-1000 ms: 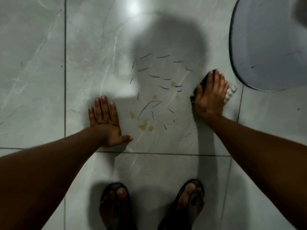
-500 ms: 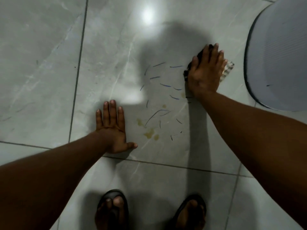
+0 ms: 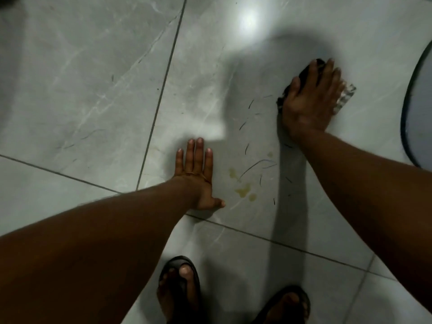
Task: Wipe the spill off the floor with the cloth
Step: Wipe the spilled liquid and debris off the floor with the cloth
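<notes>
Head view: the right grip, fingers spread flat, presses the cloth onto the tiled floor, beyond and right of the yellowish spill. The left grip lies flat, fingers straight and close together, just left of the spill.

Dim, soft, overhead glare, head shadow

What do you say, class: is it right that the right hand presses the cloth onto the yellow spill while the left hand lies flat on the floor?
No. The head view shows the right hand pressing the cloth on the floor beyond the spill, not onto it; the left hand does lie flat on the floor.
</notes>
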